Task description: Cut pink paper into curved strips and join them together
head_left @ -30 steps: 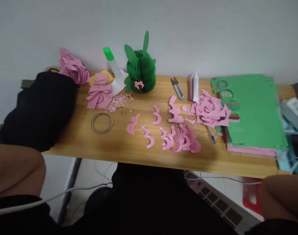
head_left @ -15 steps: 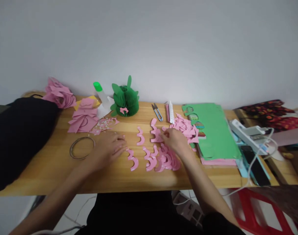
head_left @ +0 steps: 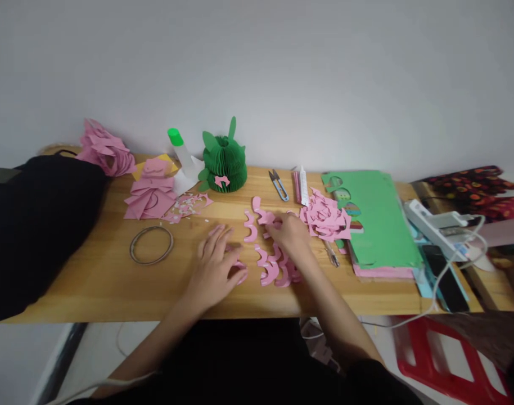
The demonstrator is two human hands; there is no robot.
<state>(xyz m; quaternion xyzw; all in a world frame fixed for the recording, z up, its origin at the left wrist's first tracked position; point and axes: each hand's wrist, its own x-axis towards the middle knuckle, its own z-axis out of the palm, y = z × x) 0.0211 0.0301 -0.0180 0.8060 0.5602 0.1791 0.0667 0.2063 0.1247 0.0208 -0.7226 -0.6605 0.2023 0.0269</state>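
My left hand point(head_left: 212, 270) lies on the table with its fingers spread, partly covering a curved pink paper cutout point(head_left: 241, 275). My right hand point(head_left: 294, 233) has its fingers closed at a wavy pink paper strip point(head_left: 265, 217); the fingertips are partly hidden. Between the hands lies another scalloped pink cutout point(head_left: 251, 232), and several overlapping pink cutouts point(head_left: 269, 274) spread below it, some hidden by my right forearm. Behind them stands a green honeycomb paper figure point(head_left: 226, 163) with leaf-like parts and a small pink piece on its front.
Blue thread snips point(head_left: 279, 185) and a white tube point(head_left: 303, 185) lie at the back. Pink scraps point(head_left: 324, 216) are heaped beside green sheets point(head_left: 381, 225). At left are a metal ring point(head_left: 151, 245), a green-capped bottle point(head_left: 183, 152) and a black bag point(head_left: 41, 225). A power strip point(head_left: 436, 228) is at right.
My left hand has moved right and down onto a pink cutout, its fingers now spread. The strip at my right hand has shifted and tilted. The camera view has moved slightly.
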